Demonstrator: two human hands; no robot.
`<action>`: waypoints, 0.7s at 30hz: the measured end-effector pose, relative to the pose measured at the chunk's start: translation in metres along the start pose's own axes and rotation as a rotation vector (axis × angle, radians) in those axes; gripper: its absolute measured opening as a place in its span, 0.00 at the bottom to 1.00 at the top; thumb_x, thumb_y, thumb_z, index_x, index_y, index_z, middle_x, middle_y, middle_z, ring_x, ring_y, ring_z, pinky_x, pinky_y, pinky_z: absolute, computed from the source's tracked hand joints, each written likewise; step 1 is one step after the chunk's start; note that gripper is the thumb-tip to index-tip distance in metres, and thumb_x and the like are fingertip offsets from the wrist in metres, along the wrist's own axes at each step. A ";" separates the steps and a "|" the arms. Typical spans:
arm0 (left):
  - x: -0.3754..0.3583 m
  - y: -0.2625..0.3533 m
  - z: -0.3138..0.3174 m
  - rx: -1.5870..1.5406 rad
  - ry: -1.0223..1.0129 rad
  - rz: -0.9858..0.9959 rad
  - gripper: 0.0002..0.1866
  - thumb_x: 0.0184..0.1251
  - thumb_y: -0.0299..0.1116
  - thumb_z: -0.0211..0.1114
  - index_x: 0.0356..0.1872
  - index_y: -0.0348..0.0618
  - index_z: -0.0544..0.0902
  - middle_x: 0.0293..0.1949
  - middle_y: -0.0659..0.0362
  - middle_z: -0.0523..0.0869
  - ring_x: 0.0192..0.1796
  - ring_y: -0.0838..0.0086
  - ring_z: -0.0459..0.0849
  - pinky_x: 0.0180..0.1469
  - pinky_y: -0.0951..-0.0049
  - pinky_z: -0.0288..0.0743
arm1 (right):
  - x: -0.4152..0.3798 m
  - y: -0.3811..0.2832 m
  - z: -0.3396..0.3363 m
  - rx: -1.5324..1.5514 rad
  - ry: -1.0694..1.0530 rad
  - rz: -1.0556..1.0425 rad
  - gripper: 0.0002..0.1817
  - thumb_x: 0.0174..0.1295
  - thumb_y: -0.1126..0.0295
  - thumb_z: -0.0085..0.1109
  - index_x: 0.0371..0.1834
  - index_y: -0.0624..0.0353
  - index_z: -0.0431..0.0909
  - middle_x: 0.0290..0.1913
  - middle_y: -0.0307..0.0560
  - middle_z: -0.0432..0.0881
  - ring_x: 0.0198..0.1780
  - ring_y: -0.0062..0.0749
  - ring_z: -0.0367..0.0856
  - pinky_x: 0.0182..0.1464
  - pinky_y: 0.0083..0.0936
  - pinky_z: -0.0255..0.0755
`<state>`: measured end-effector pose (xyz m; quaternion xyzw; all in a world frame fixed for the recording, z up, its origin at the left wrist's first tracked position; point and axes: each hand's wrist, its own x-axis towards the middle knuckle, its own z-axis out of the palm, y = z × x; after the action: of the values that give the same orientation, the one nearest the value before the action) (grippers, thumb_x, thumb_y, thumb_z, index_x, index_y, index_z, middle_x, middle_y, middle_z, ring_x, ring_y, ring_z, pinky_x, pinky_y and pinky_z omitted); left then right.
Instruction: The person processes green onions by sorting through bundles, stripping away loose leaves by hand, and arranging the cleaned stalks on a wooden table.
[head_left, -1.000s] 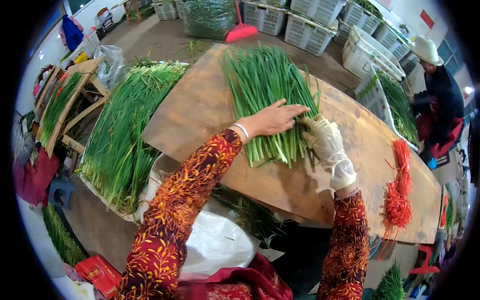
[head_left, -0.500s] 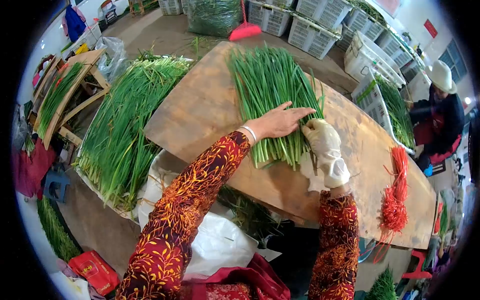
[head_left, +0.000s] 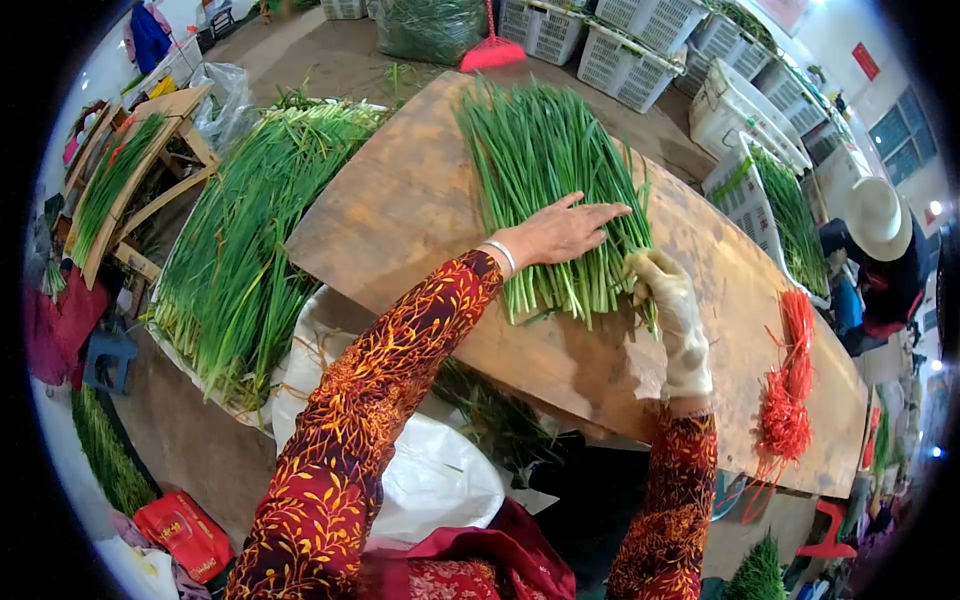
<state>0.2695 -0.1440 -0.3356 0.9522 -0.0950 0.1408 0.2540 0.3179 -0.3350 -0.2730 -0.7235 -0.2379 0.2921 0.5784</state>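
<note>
The left hand point(head_left: 558, 232) lies over the pile of greens point(head_left: 545, 150), palm down, with its fingers a bit apart. The right hand point(head_left: 664, 282), in a pale glove, has its fingers bent and pinches a few stems point(head_left: 641, 240) at the pile's right edge. The pile sits on the wooden surface point(head_left: 380, 225). Red string point(head_left: 788, 405) lies farther right on the wood. Over on the left I see a bigger heap of greens point(head_left: 240, 240). Past the far right edge, a person in a white hat point(head_left: 879, 219) bends near a crate point(head_left: 748, 190).
</note>
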 end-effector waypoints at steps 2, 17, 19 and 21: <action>0.001 0.001 -0.001 0.013 -0.011 0.001 0.26 0.69 0.40 0.42 0.66 0.52 0.52 0.63 0.55 0.65 0.65 0.67 0.62 0.68 0.55 0.45 | -0.034 -0.003 -0.001 0.295 -0.037 -0.001 0.10 0.61 0.64 0.51 0.34 0.61 0.75 0.27 0.38 0.77 0.25 0.18 0.71 0.25 0.15 0.64; -0.079 0.051 -0.035 0.203 0.301 0.057 0.26 0.61 0.41 0.54 0.61 0.51 0.63 0.62 0.56 0.63 0.66 0.61 0.59 0.66 0.47 0.46 | -0.060 0.032 -0.032 -0.332 0.077 -0.151 0.22 0.62 0.62 0.50 0.57 0.61 0.67 0.48 0.45 0.74 0.48 0.27 0.72 0.50 0.23 0.67; -0.125 0.075 -0.036 0.186 0.322 0.065 0.25 0.62 0.40 0.54 0.61 0.53 0.63 0.62 0.58 0.63 0.66 0.63 0.58 0.66 0.47 0.45 | -0.015 0.050 -0.044 -0.676 0.087 -0.114 0.20 0.61 0.67 0.51 0.57 0.62 0.68 0.45 0.42 0.75 0.44 0.26 0.73 0.48 0.23 0.68; -0.185 0.095 -0.052 0.189 0.308 -0.010 0.24 0.62 0.39 0.54 0.61 0.54 0.63 0.62 0.59 0.63 0.66 0.63 0.58 0.67 0.47 0.44 | 0.007 0.070 -0.041 -0.620 0.080 -0.212 0.17 0.60 0.71 0.53 0.52 0.63 0.71 0.40 0.40 0.76 0.38 0.25 0.73 0.46 0.21 0.69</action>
<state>0.0593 -0.1782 -0.3074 0.9394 -0.0367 0.2922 0.1754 0.3519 -0.3748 -0.3357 -0.8471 -0.3668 0.1153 0.3667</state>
